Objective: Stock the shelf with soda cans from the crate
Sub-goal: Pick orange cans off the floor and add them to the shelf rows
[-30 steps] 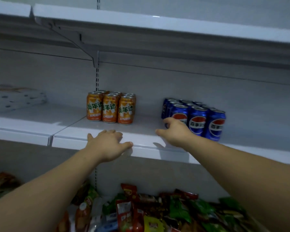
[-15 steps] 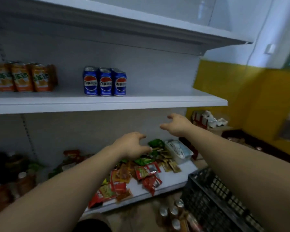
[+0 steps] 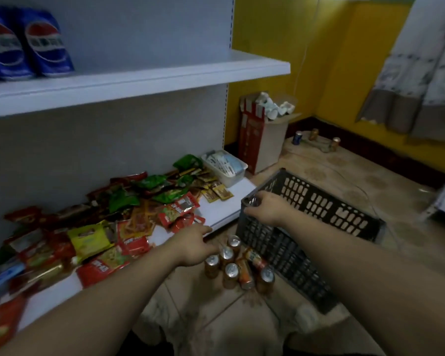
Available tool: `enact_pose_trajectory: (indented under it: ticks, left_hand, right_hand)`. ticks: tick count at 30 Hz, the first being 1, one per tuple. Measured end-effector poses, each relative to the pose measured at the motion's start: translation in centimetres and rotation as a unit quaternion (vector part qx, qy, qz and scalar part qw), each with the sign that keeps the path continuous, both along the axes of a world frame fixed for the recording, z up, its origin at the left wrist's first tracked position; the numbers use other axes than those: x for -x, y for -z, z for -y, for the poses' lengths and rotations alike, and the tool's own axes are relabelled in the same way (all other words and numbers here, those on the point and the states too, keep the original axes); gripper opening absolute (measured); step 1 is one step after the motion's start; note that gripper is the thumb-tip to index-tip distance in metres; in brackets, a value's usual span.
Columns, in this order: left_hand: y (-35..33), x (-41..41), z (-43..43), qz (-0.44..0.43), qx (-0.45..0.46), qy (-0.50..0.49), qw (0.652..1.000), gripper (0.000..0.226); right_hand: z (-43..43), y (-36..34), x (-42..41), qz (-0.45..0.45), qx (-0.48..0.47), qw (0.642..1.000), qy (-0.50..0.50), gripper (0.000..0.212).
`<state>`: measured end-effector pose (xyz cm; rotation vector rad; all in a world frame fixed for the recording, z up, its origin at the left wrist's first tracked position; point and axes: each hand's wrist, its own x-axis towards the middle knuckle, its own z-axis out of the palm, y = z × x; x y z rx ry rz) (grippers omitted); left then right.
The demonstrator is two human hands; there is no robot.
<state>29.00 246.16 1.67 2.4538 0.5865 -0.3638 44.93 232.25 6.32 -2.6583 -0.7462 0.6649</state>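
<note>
The step I'm on is picking up more stock, and to do it cleanly I'd take one upright can at a time from the edge of the cluster, closing round the body rather than the lid, so the neighbours don't topple. The soda cans [image 3: 231, 272] stand and lie in a tight orange bunch on the floor [image 3: 216, 317], right against the near wall of the crate [image 3: 319, 209]. At least one lies on its side, so I'd leave that until the upright ones are out of the way. My left hand [image 3: 193, 249] hangs just over the cans nearest the lower shelf [image 3: 224, 214], fingers stretched forward and slightly spread, holding nothing. Whether a fingertip touches a lid I cannot tell. My right hand [image 3: 266, 209] has its fingers curled over the rim at the crate's near corner and grips it; the crate sits tilted, so I'd keep that hold firm while the other hand lifts. The shelf [image 3: 139, 80] to be filled is above to the left, with blue cans [image 3: 45, 44] already on it and bare board beside them. Snack packets [image 3: 129, 227] crowd the lower shelf, so I'd bring each can up clear of them.
</note>
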Motion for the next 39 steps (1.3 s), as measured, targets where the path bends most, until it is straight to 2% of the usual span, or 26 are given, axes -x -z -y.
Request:
enact_pose_trajectory:
  ticks: [2,6,10,13,16,18,21,23,25,27,29,31,33,37,39]
  left_hand:
    - [2.8,-1.2,0.3,-0.026,0.022,0.018,0.999,0.072]
    - [7.8,-3.5,0.7,-0.046,0.075,0.03,0.996,0.046]
    - [13.1,-6.5,0.8,-0.105,0.079,0.063,0.989,0.049]
    - [17.1,-9.8,0.8,-0.141,0.082,0.112,0.98,0.045]
    - [21.3,-12.6,0.8,-0.152,0.071,0.127,0.978,0.059]
    - [24.1,-14.1,0.8,-0.159,0.058,0.135,0.976,0.053]
    - [27.3,-15.5,0.7,-0.16,0.067,0.13,0.976,0.038]
    - [28.9,-15.9,0.6,-0.188,0.075,0.121,0.972,0.049]
    - [29.9,-15.8,0.5,-0.178,0.087,0.13,0.972,0.075]
    - [29.1,-15.7,0.7,-0.162,0.103,0.122,0.974,0.08]
    - [28.3,-15.3,0.6,-0.153,0.131,0.09,0.975,0.058]
    - [27.5,-14.7,0.5,-0.138,0.147,0.072,0.977,0.053]
    - [27.0,-14.1,0.4,-0.128,0.147,0.061,0.979,0.048]
    - [21.9,-13.3,2.0,-0.085,0.156,0.076,0.981,0.017]
    - [18.8,-12.3,2.6,-0.036,0.165,0.089,0.982,0.02]
  right_hand:
    - [1.0,3.5,-1.2,-0.033,0.032,0.999,0.017,0.063]
    - [2.9,10.3,-3.3,-0.083,0.076,0.992,0.048,0.058]
    - [3.8,18.0,-6.2,-0.114,0.118,0.985,0.057,0.071]
    - [3.8,22.4,-7.9,-0.153,0.129,0.977,0.071,0.063]
    - [3.6,26.7,-9.3,-0.18,0.14,0.971,0.072,0.056]
    - [3.5,30.0,-9.9,-0.196,0.137,0.969,0.068,0.063]
    - [3.7,34.3,-10.3,-0.224,0.187,0.956,0.029,0.066]
    - [4.0,36.0,-10.4,-0.213,0.197,0.956,0.034,0.064]
    - [4.2,37.3,-10.3,-0.194,0.195,0.961,0.043,0.059]
    - [4.2,38.4,-10.0,-0.175,0.191,0.965,0.052,0.053]
    - [4.3,38.3,-9.6,-0.179,0.163,0.968,0.069,0.052]
    - [4.4,36.9,-9.2,-0.179,0.135,0.971,0.08,0.055]
    - [4.5,34.6,-8.9,-0.162,0.104,0.978,0.086,0.057]
    - [3.9,27.8,-7.5,-0.115,0.085,0.988,0.053,0.07]
    - [3.4,23.4,-6.5,-0.11,0.036,0.992,0.043,0.077]
